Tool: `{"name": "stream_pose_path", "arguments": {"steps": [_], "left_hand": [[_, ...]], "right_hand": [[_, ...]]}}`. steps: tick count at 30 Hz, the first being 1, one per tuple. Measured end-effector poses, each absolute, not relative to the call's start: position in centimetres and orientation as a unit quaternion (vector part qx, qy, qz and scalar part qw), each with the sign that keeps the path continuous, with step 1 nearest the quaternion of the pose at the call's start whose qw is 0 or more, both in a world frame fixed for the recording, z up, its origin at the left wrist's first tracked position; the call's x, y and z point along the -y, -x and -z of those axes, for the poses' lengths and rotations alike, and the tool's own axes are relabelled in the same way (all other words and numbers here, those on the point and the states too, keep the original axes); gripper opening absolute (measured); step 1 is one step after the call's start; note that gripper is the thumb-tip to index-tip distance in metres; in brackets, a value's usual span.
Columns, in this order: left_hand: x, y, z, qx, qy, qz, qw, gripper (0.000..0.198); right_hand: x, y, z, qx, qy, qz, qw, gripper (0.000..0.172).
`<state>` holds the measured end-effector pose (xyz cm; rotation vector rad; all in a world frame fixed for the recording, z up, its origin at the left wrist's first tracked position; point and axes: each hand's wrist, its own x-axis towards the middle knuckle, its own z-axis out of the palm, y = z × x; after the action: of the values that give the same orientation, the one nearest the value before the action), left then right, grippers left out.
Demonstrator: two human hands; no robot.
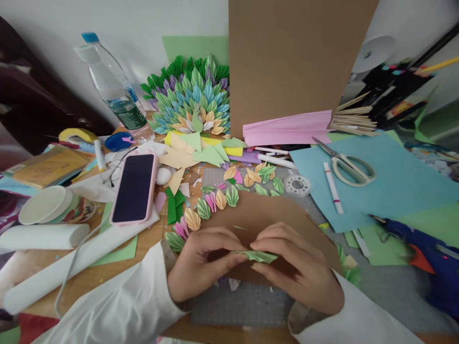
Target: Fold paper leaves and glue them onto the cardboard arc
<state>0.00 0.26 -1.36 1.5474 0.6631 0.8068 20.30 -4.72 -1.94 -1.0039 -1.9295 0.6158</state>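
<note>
My left hand (pixel 201 265) and my right hand (pixel 297 270) meet over a curved brown card piece (pixel 265 212), both pinching a small folded green paper leaf (pixel 260 256) between fingertips. Folded paper leaves (pixel 215 203) in green, pink and orange line the card's left and upper edge. More loose leaves (pixel 258 177) lie just beyond it. Both wrists wear white sleeves.
A pink phone (pixel 134 188) lies at the left beside a paper cup (pixel 46 204) and white rolls (pixel 43 235). A water bottle (pixel 111 86), a paper-leaf fan (pixel 193 98) and an upright brown board (pixel 290 62) stand behind. Scissors (pixel 346 165), a marker (pixel 333 187) and a blue glue gun (pixel 423 248) lie right.
</note>
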Motion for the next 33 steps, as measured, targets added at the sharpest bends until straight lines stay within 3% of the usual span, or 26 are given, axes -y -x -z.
{"name": "stream_pose_path", "arguments": {"steps": [8, 13, 18, 28, 33], "left_hand": [[0.01, 0.21, 0.89, -0.242, -0.757, -0.391, 0.464, 0.009], [-0.24, 0.5, 0.64, -0.225, -0.784, -0.404, 0.415, 0.012], [-0.38, 0.58, 0.39, -0.214, -0.773, -0.388, 0.454, 0.014], [-0.42, 0.39, 1.06, -0.202, -0.74, -0.36, 0.532, 0.023], [-0.28, 0.4, 0.92, -0.206, -0.762, -0.358, 0.498, 0.011]], "right_hand": [[4.76, -19.98, 1.54, 0.732, 0.405, -0.309, 0.453, 0.012], [4.74, -20.17, 1.46, 0.706, 0.41, -0.368, 0.445, 0.012], [4.91, -20.6, 1.21, 0.699, 0.379, -0.418, 0.44, 0.022], [4.98, -20.12, 1.75, 0.763, 0.373, -0.296, 0.438, 0.038], [5.17, -19.65, 1.68, 0.747, 0.376, -0.294, 0.462, 0.03]]}}
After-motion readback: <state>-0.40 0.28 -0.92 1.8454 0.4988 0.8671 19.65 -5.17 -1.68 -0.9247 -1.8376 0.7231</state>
